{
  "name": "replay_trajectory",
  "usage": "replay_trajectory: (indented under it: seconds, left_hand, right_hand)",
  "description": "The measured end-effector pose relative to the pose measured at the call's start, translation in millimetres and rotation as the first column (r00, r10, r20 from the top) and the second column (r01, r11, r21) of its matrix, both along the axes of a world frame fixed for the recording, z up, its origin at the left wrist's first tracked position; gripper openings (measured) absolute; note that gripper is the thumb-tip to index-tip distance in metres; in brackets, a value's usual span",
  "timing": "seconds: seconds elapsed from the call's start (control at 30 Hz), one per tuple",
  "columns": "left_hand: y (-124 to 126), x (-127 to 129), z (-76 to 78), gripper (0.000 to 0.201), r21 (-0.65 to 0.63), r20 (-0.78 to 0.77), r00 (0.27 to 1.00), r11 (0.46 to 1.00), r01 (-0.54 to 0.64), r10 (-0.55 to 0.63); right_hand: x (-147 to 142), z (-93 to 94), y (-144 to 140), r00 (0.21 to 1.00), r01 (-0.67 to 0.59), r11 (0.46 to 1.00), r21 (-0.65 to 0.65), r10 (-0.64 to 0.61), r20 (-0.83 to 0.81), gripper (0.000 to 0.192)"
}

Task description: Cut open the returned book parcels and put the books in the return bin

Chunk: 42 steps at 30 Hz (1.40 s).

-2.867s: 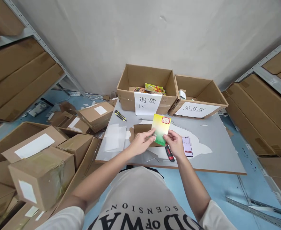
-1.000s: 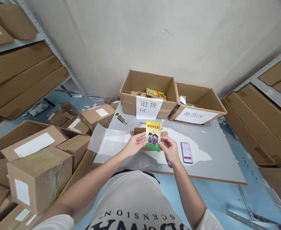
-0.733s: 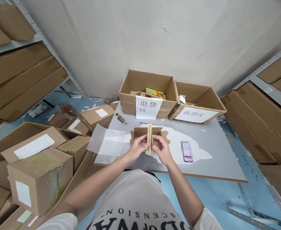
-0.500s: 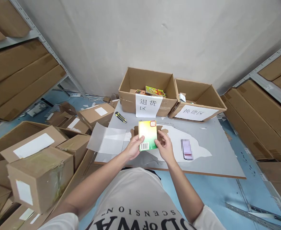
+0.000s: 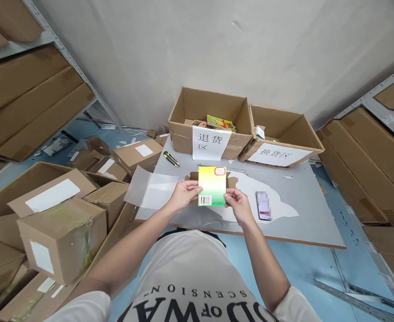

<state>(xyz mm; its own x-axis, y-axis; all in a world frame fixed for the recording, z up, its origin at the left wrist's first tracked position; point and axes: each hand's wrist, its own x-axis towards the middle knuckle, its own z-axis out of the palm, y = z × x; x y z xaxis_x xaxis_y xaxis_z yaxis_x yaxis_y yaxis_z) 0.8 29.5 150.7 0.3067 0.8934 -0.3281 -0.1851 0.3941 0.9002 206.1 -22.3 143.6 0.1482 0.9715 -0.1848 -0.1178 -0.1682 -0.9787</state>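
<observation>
Head view, both hands [image 5: 183, 194] [image 5: 237, 203] gripping booklet [image 5: 212, 185] edges above table [image 5: 304, 210]

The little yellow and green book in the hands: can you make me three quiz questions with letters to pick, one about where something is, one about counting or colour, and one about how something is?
1. Where is the phone?
A. on the table, right of the right hand
B. inside a box
C. on the floor

2. How many open boxes with paper signs stand at the table's far edge?
A. one
B. two
C. four

3. How is the book held?
A. lying flat on the table
B. by one hand
C. by both hands, barcode side showing

Answers: 1 A, it lies on the table beside the right hand. 2 B, the left box and the right box. 3 C, the left hand grips it too.
</observation>
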Motion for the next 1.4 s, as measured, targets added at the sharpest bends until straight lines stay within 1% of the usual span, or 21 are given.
replay_trajectory:
  seconds: [0.13,0.27,0.33,0.43,0.47,0.5,0.57,0.63,0.77,0.87,1.0,1.07,1.1,1.17,1.2,1.23,1.27,1.3,1.33,1.37,1.4]
  left_hand:
    - [-1.2,3.8,-1.4,0.055,0.006,-0.039,0.999,1.0,-0.018,0.019]
    - [1.0,7.8,-4.3,0.057,0.011,-0.03,0.999,1.0,-0.022,0.022]
    - [2.9,9.5,-4.8,0.059,0.042,-0.023,0.998,0.997,-0.065,0.066]
    - [2.7,13.2,-4.2,0.057,0.16,-0.041,0.984,0.974,-0.162,0.171]
    - [1.3,15.2,-3.7,0.056,0.191,-0.048,0.984,0.969,-0.159,0.171]
    - [-0.8,17.6,-3.1,0.054,0.204,-0.052,0.989,0.971,-0.128,0.142]
    - [-6.3,23.4,-1.6,0.054,0.182,-0.04,0.998,0.983,-0.035,0.043]
    - [-12.0,29.2,0.1,0.056,0.142,0.006,1.0,0.989,0.026,-0.027]
    - [-18.8,35.6,3.4,0.056,0.113,0.138,0.989,0.993,0.033,-0.049]
    - [-19.9,36.3,4.7,0.051,0.132,0.175,0.984,0.991,0.005,-0.028]
    - [-19.9,37.0,5.1,0.047,0.103,0.132,0.99,0.993,-0.063,0.05]
    - [-20.0,37.2,4.7,0.047,0.075,0.097,0.992,0.993,-0.09,0.083]
    - [-20.0,36.9,4.3,0.048,0.063,0.087,0.992,0.993,-0.097,0.092]
    - [-19.3,34.8,3.3,0.052,0.039,0.08,0.993,0.995,-0.092,0.089]
    - [-18.4,33.0,2.6,0.053,0.03,0.079,0.994,0.996,-0.083,0.081]
    - [-17.1,30.7,1.7,0.054,0.025,0.076,0.995,0.997,-0.073,0.071]
    - [-15.2,28.2,0.5,0.055,0.022,0.071,0.996,0.998,-0.062,0.06]
    - [-13.0,25.6,-0.8,0.056,0.019,0.063,0.997,0.999,-0.051,0.05]
    - [-10.4,23.1,-2.4,0.056,0.018,0.052,0.998,0.999,-0.043,0.042]
    - [-7.7,21.0,-4.1,0.056,0.015,0.039,0.999,0.999,-0.038,0.037]
    - [-4.9,19.4,-5.9,0.056,0.011,0.028,0.999,0.999,-0.035,0.035]
  right_hand:
    - [-0.6,-0.2,-0.8,1.0,0.014,1.0,0.009,-0.014,0.025,0.027]
    - [1.5,-1.6,-1.1,0.998,0.042,0.999,0.023,-0.043,0.036,0.027]
    - [3.6,-1.9,-0.9,0.997,0.07,0.997,0.041,-0.072,0.042,0.027]
    - [5.5,-1.1,-1.0,0.988,0.111,0.991,0.073,-0.118,0.099,0.027]
    - [5.1,-0.6,-1.3,0.983,0.121,0.989,0.088,-0.132,0.129,0.027]
    - [4.1,-0.1,-1.7,0.977,0.127,0.986,0.108,-0.143,0.161,0.027]
    - [0.4,1.1,-3.2,0.958,0.117,0.979,0.165,-0.155,0.24,0.025]
    - [-4.9,2.5,-5.2,0.923,0.069,0.968,0.241,-0.154,0.354,0.022]
    - [-15.4,5.5,-8.2,0.815,-0.143,0.922,0.36,-0.097,0.571,0.023]
    - [-20.7,7.2,-8.0,0.738,-0.259,0.886,0.385,-0.076,0.671,0.026]
    - [-21.4,7.9,-5.2,0.663,-0.337,0.869,0.363,-0.054,0.747,0.027]
    - [-16.8,7.8,-2.9,0.65,-0.307,0.879,0.365,-0.087,0.755,0.027]
    - [-12.9,7.6,-1.3,0.647,-0.251,0.893,0.374,-0.133,0.751,0.027]
    - [-2.3,6.8,2.5,0.646,-0.078,0.92,0.384,-0.247,0.723,0.032]
    - [3.8,6.0,4.7,0.659,0.001,0.931,0.364,-0.274,0.701,0.038]
    - [10.0,5.0,6.8,0.699,0.047,0.947,0.318,-0.259,0.667,0.045]
    - [15.9,3.7,8.7,0.765,0.045,0.968,0.247,-0.192,0.615,0.05]
    - [21.1,2.2,10.3,0.839,-0.007,0.987,0.161,-0.082,0.537,0.05]
    - [25.4,0.5,11.5,0.898,-0.092,0.993,0.08,0.048,0.438,0.047]
    - [28.6,-1.1,12.2,0.929,-0.182,0.983,0.017,0.166,0.331,0.043]
    - [30.7,-2.5,12.7,0.938,-0.253,0.967,-0.021,0.25,0.239,0.04]
